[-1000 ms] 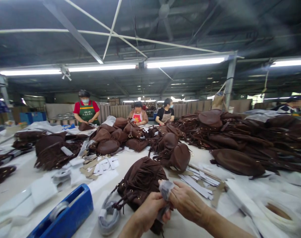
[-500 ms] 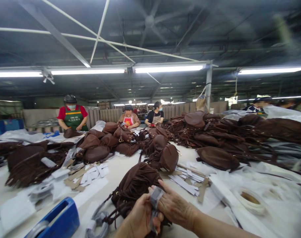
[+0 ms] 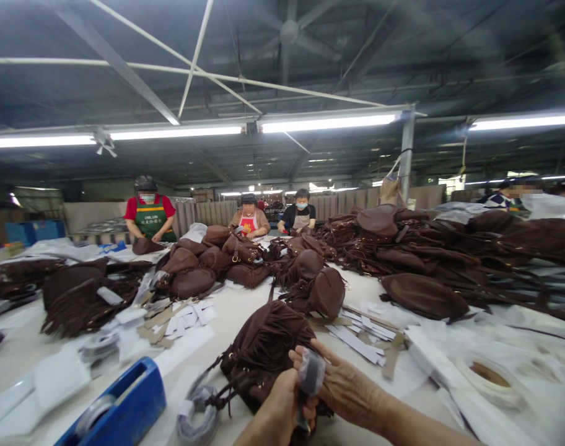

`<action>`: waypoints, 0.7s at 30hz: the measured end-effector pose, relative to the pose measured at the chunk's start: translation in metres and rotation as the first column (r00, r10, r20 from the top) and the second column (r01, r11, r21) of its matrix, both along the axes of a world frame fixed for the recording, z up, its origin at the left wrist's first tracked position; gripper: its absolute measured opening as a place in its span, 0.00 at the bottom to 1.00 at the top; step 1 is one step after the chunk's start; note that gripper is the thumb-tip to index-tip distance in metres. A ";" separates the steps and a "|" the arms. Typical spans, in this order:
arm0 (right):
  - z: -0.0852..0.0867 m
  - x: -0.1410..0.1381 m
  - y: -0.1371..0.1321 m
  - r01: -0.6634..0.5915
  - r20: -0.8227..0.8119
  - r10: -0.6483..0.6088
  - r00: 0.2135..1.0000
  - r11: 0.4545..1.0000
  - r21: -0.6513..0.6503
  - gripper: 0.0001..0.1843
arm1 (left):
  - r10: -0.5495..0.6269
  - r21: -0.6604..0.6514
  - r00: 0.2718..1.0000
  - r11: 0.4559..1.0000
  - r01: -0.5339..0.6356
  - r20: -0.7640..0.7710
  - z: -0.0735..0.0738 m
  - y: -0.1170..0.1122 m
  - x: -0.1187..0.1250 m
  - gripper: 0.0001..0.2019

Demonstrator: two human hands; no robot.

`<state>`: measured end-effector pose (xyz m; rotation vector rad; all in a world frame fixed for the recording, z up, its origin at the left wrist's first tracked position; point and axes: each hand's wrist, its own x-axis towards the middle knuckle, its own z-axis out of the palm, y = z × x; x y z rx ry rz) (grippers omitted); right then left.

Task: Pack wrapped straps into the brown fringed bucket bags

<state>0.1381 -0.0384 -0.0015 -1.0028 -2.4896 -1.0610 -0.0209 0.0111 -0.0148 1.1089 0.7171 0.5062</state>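
A brown fringed bag (image 3: 268, 331) lies on the table in front of me, its lower part behind my hands. My left hand (image 3: 282, 396) is closed round a dark strap end wrapped in clear, greyish plastic (image 3: 312, 373), which sticks up from the fist. My right hand (image 3: 347, 384) lies against the strap's right side, fingers curled behind it and thumb raised apart. Left of the bag, a coiled strap in grey wrapping (image 3: 197, 416) rests on the table, with a dark cord and tassels beside it.
A blue tape dispenser (image 3: 119, 406) stands at the front left. Paper strips (image 3: 189, 319) and card pieces (image 3: 357, 341) lie beyond. Brown bags (image 3: 417, 254) are heaped across the table. At right is a tape roll (image 3: 489, 375). Several people work across the table.
The view has swung slightly left, so things sit farther right. The wrapped strap end stands more upright between my hands. A person at the back has raised their head.
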 end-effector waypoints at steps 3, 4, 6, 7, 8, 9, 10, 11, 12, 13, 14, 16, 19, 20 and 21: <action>0.003 0.020 -0.024 -0.047 0.071 0.053 0.996 0.996 -0.081 0.28 | 0.075 0.367 0.996 0.929 -0.055 -0.040 0.006 -0.002 -0.008 0.17; 0.003 0.027 -0.031 -0.051 0.048 0.055 0.997 0.995 -0.091 0.28 | 0.110 0.464 0.993 0.882 -0.081 -0.036 0.009 -0.004 -0.011 0.14; 0.006 0.040 -0.042 0.002 -0.159 -0.017 0.987 0.996 -0.093 0.25 | 0.152 0.675 0.986 0.735 -0.062 -0.074 0.015 -0.008 -0.018 0.08; 0.010 0.044 -0.045 0.073 -0.341 -0.112 0.933 0.989 -0.126 0.22 | 0.169 0.785 0.978 0.619 -0.008 -0.124 0.017 -0.011 -0.019 0.07; 0.015 0.045 -0.048 0.148 -0.525 -0.242 0.816 0.965 -0.215 0.18 | 0.190 0.868 0.964 0.491 0.072 -0.188 0.019 -0.014 -0.020 0.08; 0.022 0.045 -0.049 0.179 -0.659 -0.388 0.644 0.914 -0.364 0.17 | 0.214 0.911 0.943 0.380 0.159 -0.254 0.021 -0.018 -0.020 0.09; 0.029 0.042 -0.050 0.134 -0.718 -0.529 0.453 0.837 -0.531 0.19 | 0.234 0.922 0.921 0.308 0.235 -0.313 0.021 -0.021 -0.019 0.10; 0.035 0.038 -0.051 0.015 -0.704 -0.643 0.300 0.741 -0.671 0.22 | 0.254 0.921 0.899 0.253 0.295 -0.358 0.022 -0.025 -0.017 0.11; 0.040 0.033 -0.052 -0.137 -0.660 -0.724 0.202 0.646 -0.751 0.25 | 0.269 0.916 0.880 0.206 0.345 -0.392 0.022 -0.027 -0.016 0.12; 0.043 0.028 -0.052 -0.283 -0.606 -0.779 0.160 0.552 -0.784 0.27 | 0.273 0.908 0.867 0.163 0.385 -0.417 0.021 -0.029 -0.015 0.12; 0.044 0.023 -0.052 -0.401 -0.560 -0.814 0.153 0.467 -0.788 0.29 | 0.270 0.901 0.860 0.122 0.415 -0.433 0.020 -0.031 -0.014 0.11; 0.040 0.015 -0.052 -0.542 -0.480 -0.864 0.152 0.333 -0.771 0.28 | 0.256 0.892 0.858 0.044 0.449 -0.445 0.017 -0.032 -0.014 0.10; 0.029 0.011 -0.048 -0.663 -0.342 -0.935 0.095 0.196 -0.722 0.22 | 0.233 0.874 0.856 -0.051 0.484 -0.461 0.012 -0.031 -0.016 0.11; 0.026 0.011 -0.047 -0.696 -0.295 -0.952 0.085 0.156 -0.701 0.20 | 0.223 0.862 0.851 -0.078 0.501 -0.475 0.009 -0.030 -0.016 0.10; 0.023 0.010 -0.045 -0.721 -0.249 -0.965 0.087 0.112 -0.684 0.19 | 0.215 0.850 0.846 -0.100 0.516 -0.488 0.007 -0.028 -0.016 0.10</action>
